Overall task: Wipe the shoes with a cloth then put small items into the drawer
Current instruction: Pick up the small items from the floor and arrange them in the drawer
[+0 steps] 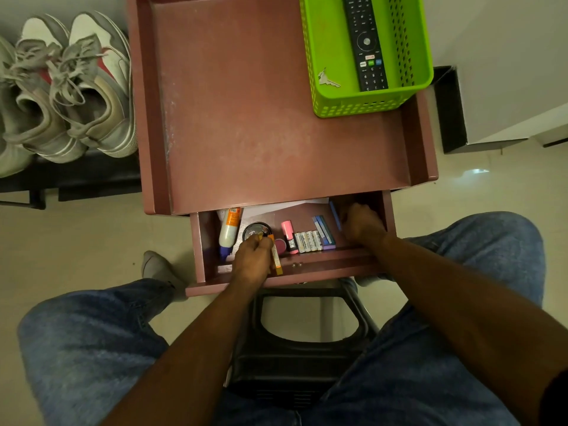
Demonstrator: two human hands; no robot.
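The drawer (307, 267) of the reddish-brown side table (276, 112) stands pulled out. Inside lie a white bottle with an orange label (229, 230), a round black tin (256, 230), a pink highlighter (289, 233), a row of batteries (309, 241) and a blue pack (323, 230). My left hand (252, 259) is over the drawer's front, shut on a thin yellow-orange stick (275, 256). My right hand (362, 224) reaches into the drawer's right end, fingers curled beside a blue pen (335, 215); whether it grips the pen is hidden. Grey-white shoes (61, 87) sit at the left.
A green perforated basket (338, 99) on the table's back right corner holds a black remote (365, 41) and keys (327, 79). A black stool (307, 342) stands between my knees under the drawer. A black shoe rack (76, 179) bears the shoes.
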